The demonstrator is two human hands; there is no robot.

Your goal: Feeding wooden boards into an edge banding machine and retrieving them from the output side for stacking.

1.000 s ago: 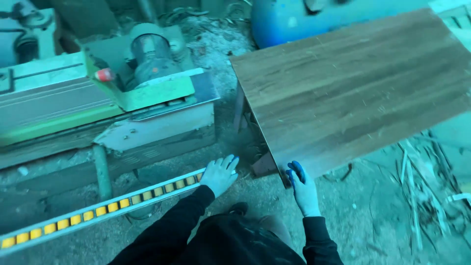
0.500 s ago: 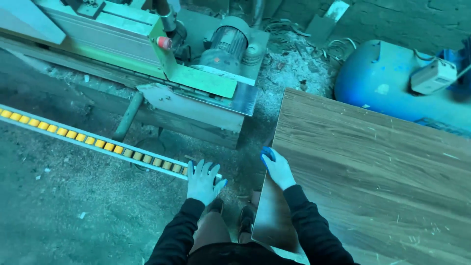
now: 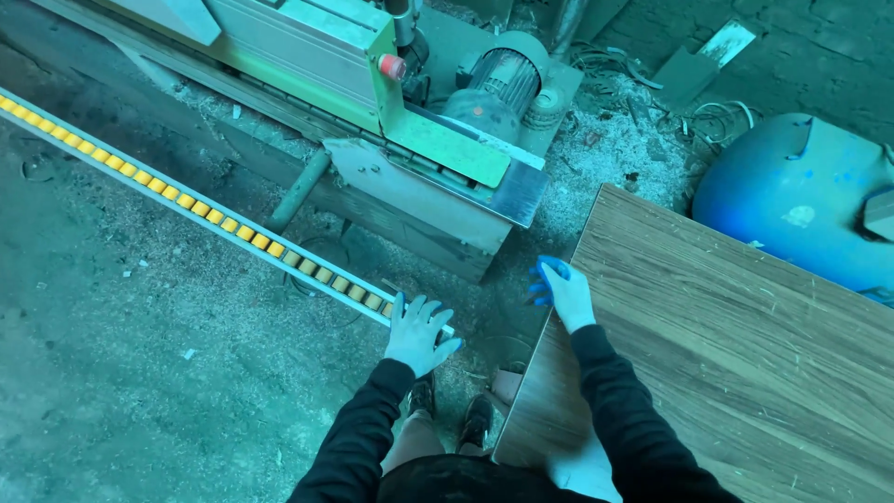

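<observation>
A large brown wood-grain board (image 3: 726, 345) lies flat at the right. My right hand (image 3: 562, 291), in a pale glove with blue fingertips, rests at the board's left edge with its fingers curled over it. My left hand (image 3: 419, 333), gloved the same way, is spread with fingers apart over the near end of a long roller rail with yellow rollers (image 3: 196, 207). Both sleeves are black. My shoes show on the floor between the arms.
A green and grey woodworking machine (image 3: 372, 93) with a red button and a grey motor (image 3: 498, 84) stands ahead. A blue tank (image 3: 792, 205) sits at the right. Sawdust and scraps cover the concrete floor (image 3: 140, 391).
The view has swung so the board sits further right and the machine more central. My left hand reached onto the rail's end; my right hand stays at the board's edge.
</observation>
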